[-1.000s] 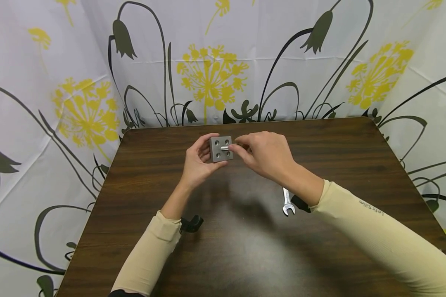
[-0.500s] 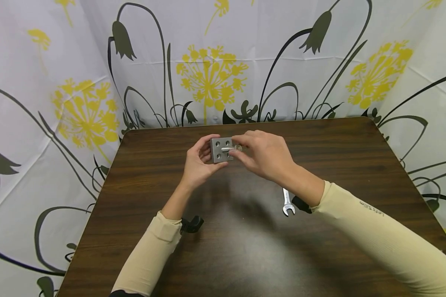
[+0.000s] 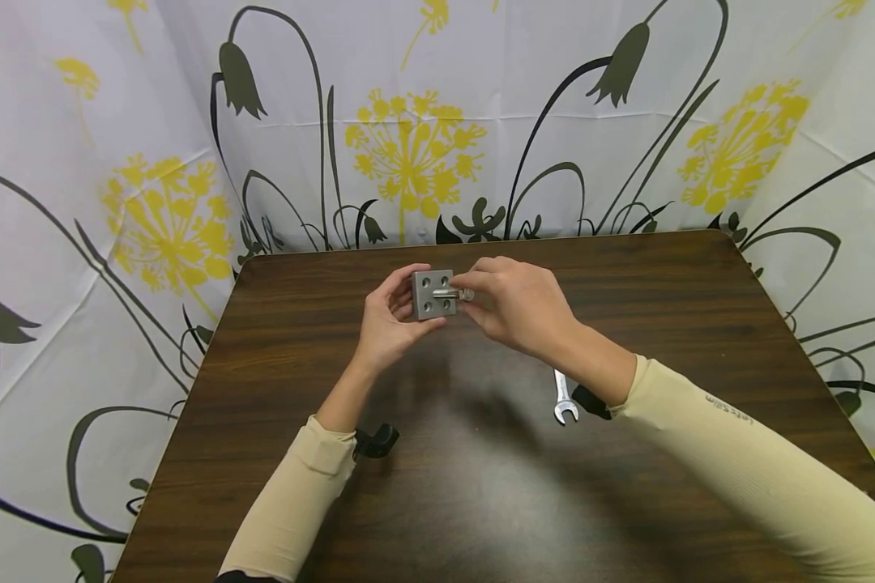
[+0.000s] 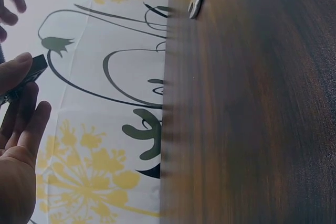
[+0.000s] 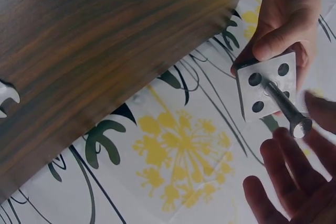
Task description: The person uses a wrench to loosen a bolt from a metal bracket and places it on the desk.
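My left hand (image 3: 386,324) holds a square grey metal block (image 3: 421,310) by its edges, thumb below and fingers behind, above the far part of the table. The block has several round holes near its corners. A silver bolt (image 3: 443,294) sticks out from the middle of its face, its shank partly exposed. At the bolt's head, my right hand (image 3: 528,304) has its fingers curled loosely about it. The right wrist view shows the bolt head (image 5: 301,128) between fingertips, one digit blurred. In the left wrist view only a dark edge of the block (image 4: 35,69) shows.
An open-end wrench (image 3: 565,403) lies on the dark wood table (image 3: 481,502), partly hidden under my right forearm. Behind the table's far edge hangs a white curtain (image 3: 539,121) printed with flowers. Both wrists wear black camera mounts.
My right fingers have shifted around the bolt's head, baring more of the bolt than a second ago. The left hand and block stay nearly still.
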The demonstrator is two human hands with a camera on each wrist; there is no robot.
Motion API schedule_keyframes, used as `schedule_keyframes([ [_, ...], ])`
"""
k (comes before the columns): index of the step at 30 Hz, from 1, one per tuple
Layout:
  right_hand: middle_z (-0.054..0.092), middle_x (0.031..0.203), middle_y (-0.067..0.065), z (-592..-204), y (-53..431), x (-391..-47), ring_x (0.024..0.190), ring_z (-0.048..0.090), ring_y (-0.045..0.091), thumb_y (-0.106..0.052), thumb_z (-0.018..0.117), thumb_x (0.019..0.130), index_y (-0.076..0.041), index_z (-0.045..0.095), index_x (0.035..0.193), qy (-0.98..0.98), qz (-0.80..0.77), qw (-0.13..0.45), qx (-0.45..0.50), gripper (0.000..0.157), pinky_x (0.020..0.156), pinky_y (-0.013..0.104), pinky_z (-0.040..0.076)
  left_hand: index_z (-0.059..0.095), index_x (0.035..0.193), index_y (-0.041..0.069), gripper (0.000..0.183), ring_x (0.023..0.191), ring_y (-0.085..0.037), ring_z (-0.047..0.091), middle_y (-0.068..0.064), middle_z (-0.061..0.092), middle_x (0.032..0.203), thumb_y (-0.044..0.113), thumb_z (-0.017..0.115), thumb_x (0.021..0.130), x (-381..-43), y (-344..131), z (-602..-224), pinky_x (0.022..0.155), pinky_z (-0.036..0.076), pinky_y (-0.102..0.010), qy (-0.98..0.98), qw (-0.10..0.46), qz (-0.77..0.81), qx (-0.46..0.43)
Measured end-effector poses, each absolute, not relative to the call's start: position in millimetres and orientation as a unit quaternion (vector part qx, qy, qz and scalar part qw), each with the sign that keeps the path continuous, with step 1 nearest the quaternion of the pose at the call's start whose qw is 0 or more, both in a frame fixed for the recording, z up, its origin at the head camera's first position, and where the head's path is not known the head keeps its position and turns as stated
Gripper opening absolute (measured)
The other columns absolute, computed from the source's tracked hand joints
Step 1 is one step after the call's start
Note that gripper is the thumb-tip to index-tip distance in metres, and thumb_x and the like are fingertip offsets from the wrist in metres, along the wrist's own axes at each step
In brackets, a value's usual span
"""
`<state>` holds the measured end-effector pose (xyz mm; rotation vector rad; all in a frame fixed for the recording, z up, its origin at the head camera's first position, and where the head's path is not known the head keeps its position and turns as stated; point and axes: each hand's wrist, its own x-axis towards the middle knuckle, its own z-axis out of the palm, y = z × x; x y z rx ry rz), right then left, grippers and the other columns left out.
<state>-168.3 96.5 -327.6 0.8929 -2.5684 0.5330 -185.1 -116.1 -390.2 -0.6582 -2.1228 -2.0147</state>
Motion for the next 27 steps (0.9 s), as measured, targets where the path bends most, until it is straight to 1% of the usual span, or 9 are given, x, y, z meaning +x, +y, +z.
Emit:
schedule_keyframes([
  [3,0.071,0.088,-0.006,-328,95,-168,0.068,0.061,0.011,-0.039,0.071,0.090,-0.017,0.076,0.110,-0.917,0.200,0.187,0.291,0.030,0.048,0.030,0.046,0.053,0.129,-0.008,0.070,0.104,-0.022,0.063,-0.023,0.062,0.121,-0.021,0.079,0.066,-185,-116,-390,0.085,0.055,-0.032,-0.704,0.074,-0.670,-0.221],
  [5,0.070,0.080,-0.007,-327,94,-168,0.063,0.059,0.009,-0.042,0.067,0.093,-0.017,0.077,0.106,-0.921,0.206,0.179,0.277,0.030,0.045,0.029,0.043,0.053,0.129,-0.009,0.070,0.104,-0.023,0.063,-0.023,0.061,0.121,-0.022,0.079,0.065,-185,-116,-390,0.085,0.055,-0.033,-0.702,0.076,-0.672,-0.223],
  [8,0.069,0.076,-0.008,-327,94,-169,0.060,0.057,0.007,-0.037,0.069,0.092,-0.018,0.078,0.102,-0.923,0.206,0.167,0.278,0.023,0.045,0.028,0.042,0.053,0.129,-0.009,0.070,0.104,-0.023,0.063,-0.022,0.061,0.121,-0.023,0.079,0.065,-186,-116,-390,0.084,0.056,-0.033,-0.697,0.077,-0.676,-0.226],
  [11,0.069,0.084,-0.007,-328,95,-169,0.067,0.059,0.008,-0.026,0.076,0.087,-0.018,0.078,0.103,-0.917,0.197,0.171,0.301,0.018,0.049,0.029,0.045,0.054,0.129,-0.008,0.070,0.104,-0.023,0.063,-0.023,0.061,0.121,-0.025,0.078,0.065,-186,-116,-391,0.084,0.056,-0.034,-0.692,0.076,-0.681,-0.228],
  [13,0.069,0.090,-0.006,-329,96,-170,0.072,0.060,0.010,-0.021,0.080,0.084,-0.019,0.078,0.104,-0.910,0.193,0.184,0.318,0.020,0.052,0.030,0.047,0.054,0.129,-0.007,0.071,0.103,-0.023,0.063,-0.022,0.060,0.121,-0.025,0.078,0.064,-188,-116,-395,0.083,0.056,-0.034,-0.688,0.077,-0.684,-0.230],
  [17,0.069,0.092,-0.005,-332,97,-169,0.074,0.061,0.010,-0.028,0.079,0.085,-0.018,0.076,0.107,-0.900,0.205,0.207,0.324,0.024,0.053,0.030,0.048,0.055,0.130,-0.003,0.074,0.100,-0.024,0.064,-0.019,0.061,0.119,-0.024,0.079,0.063,-197,-119,-409,0.081,0.057,-0.034,-0.680,0.083,-0.689,-0.237],
  [21,0.070,0.082,-0.006,-332,96,-169,0.065,0.060,0.009,-0.039,0.070,0.091,-0.017,0.076,0.107,-0.909,0.224,0.196,0.292,0.028,0.047,0.029,0.044,0.056,0.131,-0.002,0.076,0.098,-0.023,0.064,-0.019,0.062,0.116,-0.025,0.079,0.062,-201,-119,-415,0.080,0.057,-0.034,-0.677,0.086,-0.692,-0.236],
  [24,0.069,0.075,-0.008,-331,96,-169,0.059,0.057,0.007,-0.038,0.068,0.093,-0.016,0.077,0.104,-0.914,0.224,0.180,0.287,0.026,0.044,0.028,0.042,0.054,0.130,-0.006,0.076,0.097,-0.023,0.064,-0.021,0.061,0.115,-0.027,0.078,0.061,-199,-118,-412,0.080,0.057,-0.035,-0.677,0.084,-0.693,-0.234],
  [27,0.068,0.080,-0.008,-331,96,-169,0.062,0.057,0.007,-0.030,0.074,0.089,-0.017,0.077,0.104,-0.908,0.217,0.185,0.307,0.021,0.047,0.028,0.043,0.053,0.129,-0.009,0.074,0.097,-0.022,0.064,-0.021,0.061,0.114,-0.028,0.077,0.062,-194,-117,-404,0.080,0.057,-0.034,-0.676,0.081,-0.694,-0.232],
])
